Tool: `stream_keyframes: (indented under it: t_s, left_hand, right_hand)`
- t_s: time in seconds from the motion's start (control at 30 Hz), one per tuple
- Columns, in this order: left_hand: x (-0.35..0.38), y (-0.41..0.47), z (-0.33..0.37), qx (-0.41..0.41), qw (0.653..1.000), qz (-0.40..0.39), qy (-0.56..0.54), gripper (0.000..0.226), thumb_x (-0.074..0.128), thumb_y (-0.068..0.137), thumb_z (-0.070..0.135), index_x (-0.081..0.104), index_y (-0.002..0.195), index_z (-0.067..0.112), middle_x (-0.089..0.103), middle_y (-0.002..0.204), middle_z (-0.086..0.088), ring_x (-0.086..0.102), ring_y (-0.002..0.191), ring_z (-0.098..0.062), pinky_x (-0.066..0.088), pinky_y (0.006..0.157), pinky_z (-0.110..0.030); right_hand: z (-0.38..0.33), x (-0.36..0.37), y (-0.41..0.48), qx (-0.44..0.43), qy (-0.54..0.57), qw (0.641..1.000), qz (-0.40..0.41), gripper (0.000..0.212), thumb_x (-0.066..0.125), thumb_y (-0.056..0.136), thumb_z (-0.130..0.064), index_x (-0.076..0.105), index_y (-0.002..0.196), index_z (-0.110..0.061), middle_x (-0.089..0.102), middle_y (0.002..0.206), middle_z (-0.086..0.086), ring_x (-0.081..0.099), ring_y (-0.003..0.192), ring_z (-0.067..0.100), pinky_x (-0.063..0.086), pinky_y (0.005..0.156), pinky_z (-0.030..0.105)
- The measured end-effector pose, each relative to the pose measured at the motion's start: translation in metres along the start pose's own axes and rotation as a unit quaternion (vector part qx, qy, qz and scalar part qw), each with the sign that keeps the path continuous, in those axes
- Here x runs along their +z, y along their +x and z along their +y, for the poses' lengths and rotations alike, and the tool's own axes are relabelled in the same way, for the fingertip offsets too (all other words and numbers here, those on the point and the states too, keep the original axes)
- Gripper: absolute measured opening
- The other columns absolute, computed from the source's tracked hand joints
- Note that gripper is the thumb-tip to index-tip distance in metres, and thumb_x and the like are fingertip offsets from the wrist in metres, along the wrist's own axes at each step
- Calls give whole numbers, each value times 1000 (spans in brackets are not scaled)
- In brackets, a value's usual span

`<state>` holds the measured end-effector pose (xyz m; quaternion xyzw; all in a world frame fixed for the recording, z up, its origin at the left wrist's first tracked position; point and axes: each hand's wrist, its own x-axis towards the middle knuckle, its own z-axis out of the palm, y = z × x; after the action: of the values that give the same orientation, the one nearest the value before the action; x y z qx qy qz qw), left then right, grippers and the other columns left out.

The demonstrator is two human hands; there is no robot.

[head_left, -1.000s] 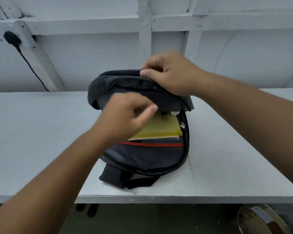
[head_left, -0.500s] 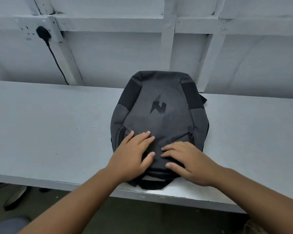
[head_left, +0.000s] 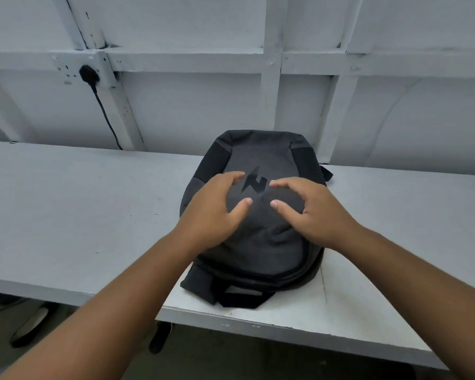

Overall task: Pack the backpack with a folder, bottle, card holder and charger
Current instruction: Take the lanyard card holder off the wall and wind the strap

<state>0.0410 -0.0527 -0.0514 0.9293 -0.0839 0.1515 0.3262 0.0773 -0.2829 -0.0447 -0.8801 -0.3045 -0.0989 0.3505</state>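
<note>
A dark grey backpack [head_left: 261, 239] lies flat on the white table [head_left: 74, 215], front panel up, with a black lightning logo [head_left: 254, 183] in its middle. Its flap is down and nothing inside shows; the folder, bottle, card holder and charger are hidden or out of view. My left hand [head_left: 211, 212] rests on the front panel left of the logo, fingers spread and slightly bent. My right hand [head_left: 310, 212] rests on the panel right of the logo in the same way. Neither hand holds anything. A black strap loop [head_left: 242, 297] sticks out at the near end.
A white panelled wall [head_left: 203, 105] rises behind the table. A black plug [head_left: 88, 74] sits in a wall socket at the left, its cable hanging down to the tabletop. The table's front edge [head_left: 285, 325] runs close to me, with dark floor below.
The open backpack showing a yellow folder has been closed and laid flat. Both hands slid from the near end of the front panel up to either side of the logo.
</note>
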Motion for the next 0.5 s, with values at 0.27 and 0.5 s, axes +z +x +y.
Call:
stream_keyframes:
  t_s: [0.27,0.5]
  left_hand:
    - [0,-12,23,-33,998,46,3,45,58,97,45,53,140,31,57,137,15,51,124,0,43,103,-24]
    - [21,0,52,-37,998,56,-8,41,60,98,44,57,136,29,58,127,18,52,117,5,38,92,-9]
  right_hand:
    - [8,-10,14,-31,46,998,-29,40,62,94,-44,60,132,-31,62,131,-19,52,123,-5,40,103,17]
    - [24,-20,7,-26,88,996,-23,43,61,92,-47,60,133,-33,61,133,-20,51,126,-6,41,105,20]
